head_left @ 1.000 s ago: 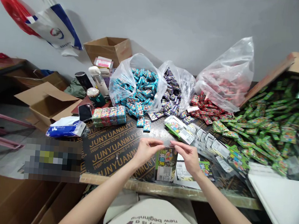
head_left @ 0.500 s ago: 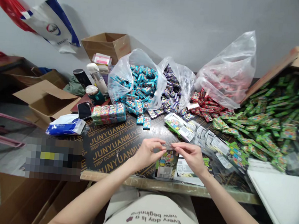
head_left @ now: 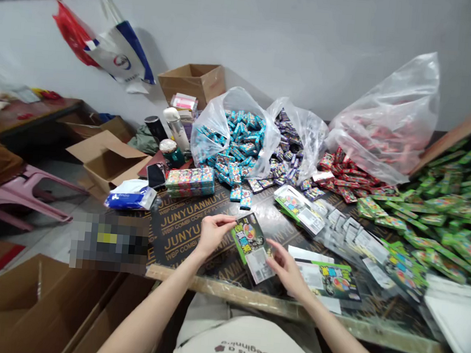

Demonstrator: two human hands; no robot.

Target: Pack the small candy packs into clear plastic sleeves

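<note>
A flat black-and-green printed packet (head_left: 253, 248) is held tilted just above the dark table. My left hand (head_left: 216, 234) pinches its upper left corner between thumb and fingers. At the packet's right edge is my right hand (head_left: 287, 266), its thumb and forefinger on that side with a gap between the tips. To the right, another black-and-green printed packet (head_left: 336, 278) lies over white sheets near the table edge. Behind it, overlapping clear packets with printed cards (head_left: 298, 209) are spread toward the right.
Small blue boxes (head_left: 243, 136), purple boxes (head_left: 286, 134) and red boxes (head_left: 342, 177) spill from plastic bags at the back. Green boxes (head_left: 443, 205) are heaped at right. A shrink-wrapped stack (head_left: 189, 181), tissue pack (head_left: 130, 195) and bottles (head_left: 177, 130) stand left. An open carton (head_left: 113, 160) is beyond.
The packet has gone from upright, with both hands close together at its top edge, to tilted, with the hands apart on opposite sides. The camera view has swung left.
</note>
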